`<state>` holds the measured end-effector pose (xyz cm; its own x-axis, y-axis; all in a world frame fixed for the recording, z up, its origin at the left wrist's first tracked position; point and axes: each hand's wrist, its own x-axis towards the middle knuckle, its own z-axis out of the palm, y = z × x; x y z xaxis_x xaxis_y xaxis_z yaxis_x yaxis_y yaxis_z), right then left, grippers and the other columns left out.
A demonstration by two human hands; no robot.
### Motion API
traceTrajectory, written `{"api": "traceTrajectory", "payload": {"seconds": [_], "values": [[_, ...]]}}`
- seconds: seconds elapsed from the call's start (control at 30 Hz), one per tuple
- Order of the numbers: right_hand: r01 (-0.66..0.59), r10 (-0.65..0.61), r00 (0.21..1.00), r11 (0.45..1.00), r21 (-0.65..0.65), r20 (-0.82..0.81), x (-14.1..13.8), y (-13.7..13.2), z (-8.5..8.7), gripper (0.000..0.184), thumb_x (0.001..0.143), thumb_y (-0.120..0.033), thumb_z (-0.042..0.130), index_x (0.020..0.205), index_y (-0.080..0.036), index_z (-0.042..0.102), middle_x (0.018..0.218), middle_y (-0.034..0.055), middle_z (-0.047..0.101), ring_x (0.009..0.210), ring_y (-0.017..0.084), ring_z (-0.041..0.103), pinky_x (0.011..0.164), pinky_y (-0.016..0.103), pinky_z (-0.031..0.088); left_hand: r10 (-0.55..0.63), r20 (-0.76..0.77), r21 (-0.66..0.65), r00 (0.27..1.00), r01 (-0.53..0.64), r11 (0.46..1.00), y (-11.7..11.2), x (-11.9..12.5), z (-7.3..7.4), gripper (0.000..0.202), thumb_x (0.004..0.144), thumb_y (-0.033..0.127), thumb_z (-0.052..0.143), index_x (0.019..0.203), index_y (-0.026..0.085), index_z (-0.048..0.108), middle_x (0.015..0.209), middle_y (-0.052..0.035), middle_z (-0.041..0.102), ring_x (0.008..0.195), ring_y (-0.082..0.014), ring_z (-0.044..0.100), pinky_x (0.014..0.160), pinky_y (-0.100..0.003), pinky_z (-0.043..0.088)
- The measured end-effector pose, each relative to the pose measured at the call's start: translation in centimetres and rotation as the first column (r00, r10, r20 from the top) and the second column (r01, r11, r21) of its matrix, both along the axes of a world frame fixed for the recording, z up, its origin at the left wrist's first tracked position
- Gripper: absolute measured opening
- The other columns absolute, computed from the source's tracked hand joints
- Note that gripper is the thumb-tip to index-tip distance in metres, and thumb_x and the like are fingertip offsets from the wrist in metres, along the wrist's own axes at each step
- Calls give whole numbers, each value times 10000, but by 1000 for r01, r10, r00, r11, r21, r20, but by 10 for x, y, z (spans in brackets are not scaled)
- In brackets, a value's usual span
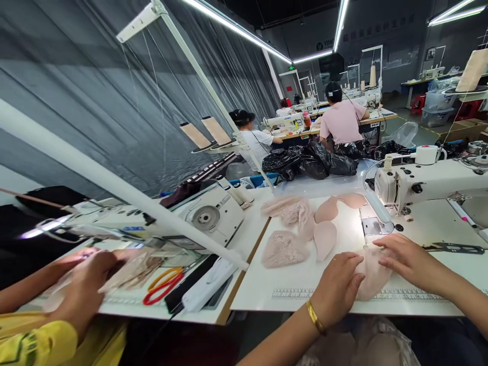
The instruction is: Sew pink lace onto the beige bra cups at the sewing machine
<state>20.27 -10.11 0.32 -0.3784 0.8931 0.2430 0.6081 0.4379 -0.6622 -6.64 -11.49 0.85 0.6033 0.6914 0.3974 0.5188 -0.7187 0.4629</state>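
A sheer pale pink fabric piece [372, 282] lies on the white table just in front of the sewing machine [430, 180]. My left hand [339, 287], with a gold bracelet at the wrist, grips its left edge, thumb and fingers close together. On its upper right side is my right hand [409, 262], fingers bent onto the fabric close to the needle plate [375, 226]. To the left are a beige cup-shaped piece [325, 239], another cup piece [327, 209] above it, and a lace piece [284, 250]. Black thread snips [459, 248] lie to the right of my right hand.
A printed ruler scale [293, 293] runs along the table's front edge. At left, a co-worker's hands [89, 267] hold fabric beside another sewing machine [206, 216], with red and yellow scissors [163, 285] nearby. Black plastic bags [312, 160] lie behind the table.
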Motion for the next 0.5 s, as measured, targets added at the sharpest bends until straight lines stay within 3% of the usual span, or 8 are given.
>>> {"api": "traceTrajectory", "payload": {"seconds": [0.07,0.2,0.27,0.4,0.5], "values": [[7,-9,998,999,32,56,-9,8,-2,307,1036,-369,510,1275,-235,650,1208,101,690,1133,318,593,977,493,473,-22,-58,-48,998,19,999,6,8,-6,373,1003,181,555,1376,178,544,1346,-139,637,1238,-290,597,1090,-491,531],[74,-75,992,997,9,97,-19,18,-6,34,873,-196,635,898,-218,629,863,60,663,871,295,595,744,407,457,-8,-197,-95,980,-11,995,10,15,-12,544,887,237,747,1384,158,541,1422,-162,588,1272,-364,562,1121,-562,501],[67,-66,995,998,-10,74,-21,18,-5,108,858,-161,628,805,-227,561,797,27,625,791,252,585,684,358,436,-5,-196,-102,981,-15,995,10,14,-13,595,870,259,778,1402,170,527,1445,-162,572,1290,-368,551,1132,-570,488],[58,-58,998,998,7,-8,-20,9,2,171,1022,-276,506,883,-236,597,878,28,645,847,232,598,742,355,463,-5,-28,-65,1000,3,998,16,11,-10,646,917,262,734,1485,203,434,1524,-159,515,1396,-332,489,1187,-545,428],[50,-42,997,992,117,-71,-18,-4,8,238,1080,-347,458,960,-259,644,937,34,648,922,245,583,803,379,461,23,51,-102,998,-18,995,22,18,-3,540,935,240,697,1430,212,483,1348,-120,648,1255,-290,593,1097,-474,478]]}}
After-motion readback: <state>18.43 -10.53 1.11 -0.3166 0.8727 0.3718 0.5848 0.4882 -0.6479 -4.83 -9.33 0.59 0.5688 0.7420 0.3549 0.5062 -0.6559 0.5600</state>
